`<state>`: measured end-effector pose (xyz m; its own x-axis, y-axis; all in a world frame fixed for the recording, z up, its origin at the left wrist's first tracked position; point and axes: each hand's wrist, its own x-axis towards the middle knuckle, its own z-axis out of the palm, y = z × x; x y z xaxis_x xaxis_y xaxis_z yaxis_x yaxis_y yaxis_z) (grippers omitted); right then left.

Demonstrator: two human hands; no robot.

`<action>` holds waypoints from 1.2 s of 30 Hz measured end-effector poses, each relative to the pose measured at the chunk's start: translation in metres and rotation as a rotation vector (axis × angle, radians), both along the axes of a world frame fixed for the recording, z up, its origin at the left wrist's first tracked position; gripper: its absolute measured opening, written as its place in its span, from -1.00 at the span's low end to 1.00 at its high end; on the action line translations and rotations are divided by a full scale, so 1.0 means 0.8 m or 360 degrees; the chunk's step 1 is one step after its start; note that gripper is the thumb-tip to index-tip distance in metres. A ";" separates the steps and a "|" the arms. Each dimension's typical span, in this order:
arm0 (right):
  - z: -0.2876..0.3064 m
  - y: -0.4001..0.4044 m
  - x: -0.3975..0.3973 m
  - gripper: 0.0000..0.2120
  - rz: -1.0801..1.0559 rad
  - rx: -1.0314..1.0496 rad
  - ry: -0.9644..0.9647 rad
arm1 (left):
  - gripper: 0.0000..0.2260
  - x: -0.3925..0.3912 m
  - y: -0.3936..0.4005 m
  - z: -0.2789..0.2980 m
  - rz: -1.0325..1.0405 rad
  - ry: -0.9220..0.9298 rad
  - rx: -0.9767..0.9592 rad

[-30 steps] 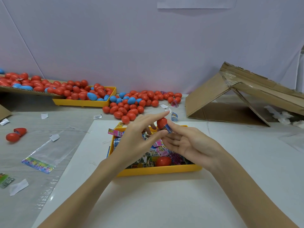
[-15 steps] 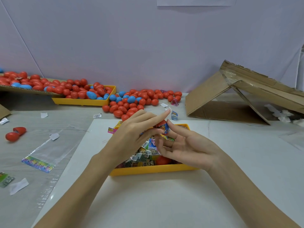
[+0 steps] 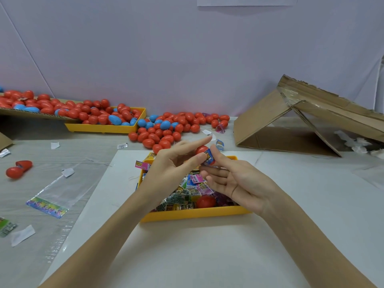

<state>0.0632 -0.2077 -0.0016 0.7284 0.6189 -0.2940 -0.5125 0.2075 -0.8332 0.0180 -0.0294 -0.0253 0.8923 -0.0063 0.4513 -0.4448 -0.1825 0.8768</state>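
Between my two hands, above the yellow tray point(image 3: 193, 215), is a red plastic egg point(image 3: 201, 150) with a small blue printed packet point(image 3: 209, 157) against it. My left hand point(image 3: 172, 169) pinches the egg with thumb and middle finger, its index finger pointing straight out. My right hand point(image 3: 234, 181) faces palm up, its thumb pressing the packet against the egg, the other fingers relaxed. The tray holds several small colourful packets point(image 3: 187, 192) and one red egg point(image 3: 205, 201).
A heap of red and blue eggs point(image 3: 172, 129) lies behind the tray, beside a second yellow tray point(image 3: 104, 128) full of eggs. A collapsed cardboard box point(image 3: 301, 121) stands at the right. A split red egg point(image 3: 18, 168), clear plastic bag point(image 3: 52, 194) and paper scraps lie left.
Both hands have shifted slightly while working the egg and packet together. The left index finger now stretches out straight above the egg.
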 end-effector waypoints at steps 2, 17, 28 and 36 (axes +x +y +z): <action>0.001 0.000 0.000 -0.64 -0.0003 -0.0037 -0.0028 | -0.63 0.001 0.000 -0.002 0.0085 -0.0102 0.0119; 0.003 -0.004 0.002 -0.82 0.0015 0.0168 0.0129 | -0.66 -0.004 -0.001 0.003 0.0140 -0.0192 0.0317; -0.015 0.001 0.001 -0.69 -0.0476 -0.0415 -0.1408 | -0.71 -0.001 0.007 0.006 0.0276 -0.0305 0.0420; -0.021 0.002 0.004 -0.72 -0.0412 -0.0306 -0.1526 | -0.72 0.000 0.009 0.005 0.0300 -0.0234 0.0270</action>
<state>0.0664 -0.2060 -0.0182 0.8148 0.4119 0.4079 0.4326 0.0362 -0.9009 0.0179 -0.0221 -0.0214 0.8101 0.0668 0.5825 -0.5091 -0.4126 0.7553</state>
